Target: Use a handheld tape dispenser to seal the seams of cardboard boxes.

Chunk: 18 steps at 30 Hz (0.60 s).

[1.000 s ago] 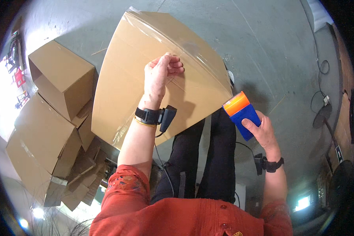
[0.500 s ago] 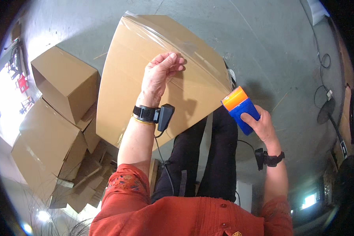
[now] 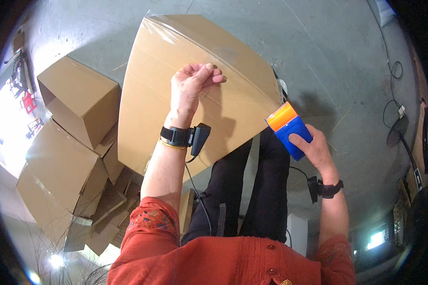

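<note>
A large brown cardboard box (image 3: pixel 161 104) stands in front of my legs, with shiny clear tape (image 3: pixel 162 29) at its far left corner. Over its top is my left hand (image 3: pixel 195 83), fingers curled and thumb pressed against them. Whatever they may pinch is hidden or too small to make out. My right hand (image 3: pixel 316 147) grips a blue tape dispenser (image 3: pixel 295 137) with an orange front part (image 3: pixel 281 116), close to the box's right corner. Its thumb lies over the blue side, while the other fingers are mostly hidden behind it.
At the left, an open cardboard box (image 3: pixel 81 99) stands beside another carton (image 3: pixel 57 171) and a heap of cardboard pieces (image 3: pixel 104 213). A dark cable (image 3: pixel 390 95) runs along the grey floor (image 3: pixel 328 57) at the right, near a dark round-ended object (image 3: pixel 397 132).
The clear film that stood loosely along the box's far edge is now less visible there, showing mainly at the far left corner. Both hands have barely moved and keep their closed shapes.
</note>
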Each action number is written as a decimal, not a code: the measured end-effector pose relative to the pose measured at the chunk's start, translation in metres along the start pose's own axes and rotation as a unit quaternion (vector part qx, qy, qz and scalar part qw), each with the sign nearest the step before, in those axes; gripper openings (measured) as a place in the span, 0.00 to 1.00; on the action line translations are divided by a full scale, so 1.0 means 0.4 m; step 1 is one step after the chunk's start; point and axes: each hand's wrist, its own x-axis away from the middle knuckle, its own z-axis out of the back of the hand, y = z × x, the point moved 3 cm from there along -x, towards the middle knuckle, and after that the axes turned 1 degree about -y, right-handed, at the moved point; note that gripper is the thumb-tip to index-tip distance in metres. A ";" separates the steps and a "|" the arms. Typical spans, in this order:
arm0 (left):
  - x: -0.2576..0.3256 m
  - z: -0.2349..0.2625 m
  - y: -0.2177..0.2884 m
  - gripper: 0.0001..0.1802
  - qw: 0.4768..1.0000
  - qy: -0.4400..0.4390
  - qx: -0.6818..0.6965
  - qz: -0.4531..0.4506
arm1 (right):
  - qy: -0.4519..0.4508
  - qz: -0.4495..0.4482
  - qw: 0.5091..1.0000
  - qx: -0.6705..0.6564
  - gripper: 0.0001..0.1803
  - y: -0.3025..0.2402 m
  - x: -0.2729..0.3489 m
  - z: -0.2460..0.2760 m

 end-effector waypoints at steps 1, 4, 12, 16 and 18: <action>-0.002 -0.005 0.003 0.11 1.000 0.001 0.000 -0.007 | 0.000 -0.001 1.000 0.000 0.34 0.004 0.002 -0.001; -0.011 0.000 0.008 0.11 1.000 0.007 -0.010 -0.012 | 0.011 0.009 1.000 -0.027 0.35 0.003 0.005 0.000; -0.008 -0.004 0.012 0.10 1.000 0.022 -0.018 0.002 | 0.007 -0.003 1.000 0.016 0.34 -0.001 -0.002 0.006; -0.010 -0.004 0.023 0.11 0.998 0.027 -0.051 0.018 | 0.007 -0.014 0.999 0.030 0.34 0.005 -0.007 -0.001; -0.015 -0.003 0.024 0.11 0.997 0.030 -0.061 0.020 | 0.012 -0.008 1.000 0.023 0.34 0.006 -0.008 -0.001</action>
